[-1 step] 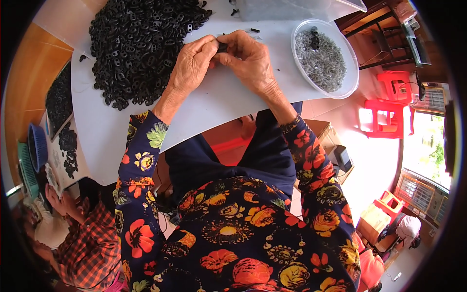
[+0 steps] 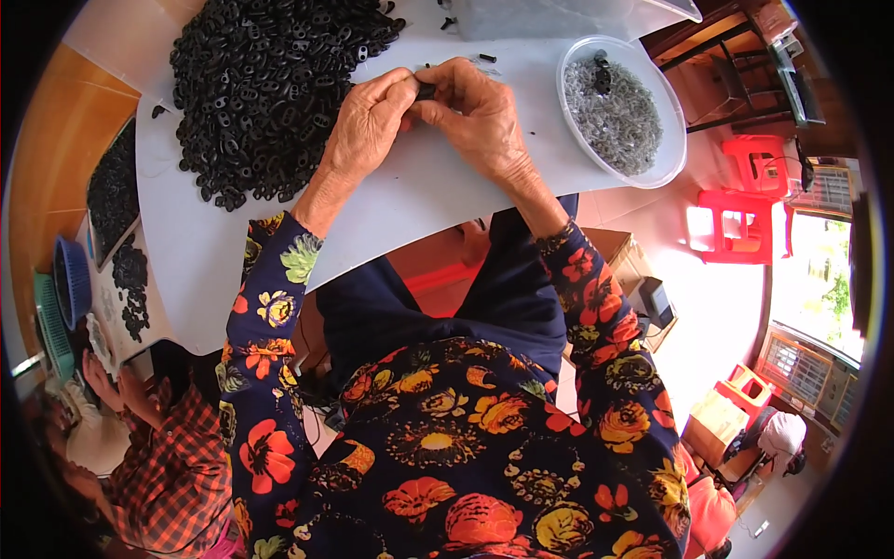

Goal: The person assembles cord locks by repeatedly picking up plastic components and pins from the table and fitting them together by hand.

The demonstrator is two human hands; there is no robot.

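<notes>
Above the white table (image 2: 400, 205), my left hand (image 2: 372, 121) and my right hand (image 2: 477, 114) meet with fingertips pinched together. Between them a small black plastic piece (image 2: 426, 91) shows; the fingers cover most of it. A large heap of black plastic pieces with holes (image 2: 261, 93) lies just left of my left hand. On the right, a round clear tub (image 2: 672, 149) holds many small clear pieces (image 2: 610, 126), with a few black ones (image 2: 602, 74) on top.
A translucent bin (image 2: 559, 17) stands at the table's far side. One short black piece (image 2: 487, 58) lies beyond my right hand. At the left, another person in a checked shirt (image 2: 177, 466) sits near blue (image 2: 72, 279) and green baskets (image 2: 53, 321). Red stools (image 2: 740, 228) stand at the right.
My hands are almost unmoved, still pinched together around the black piece. At the lower left, the other person's hands have shifted slightly.
</notes>
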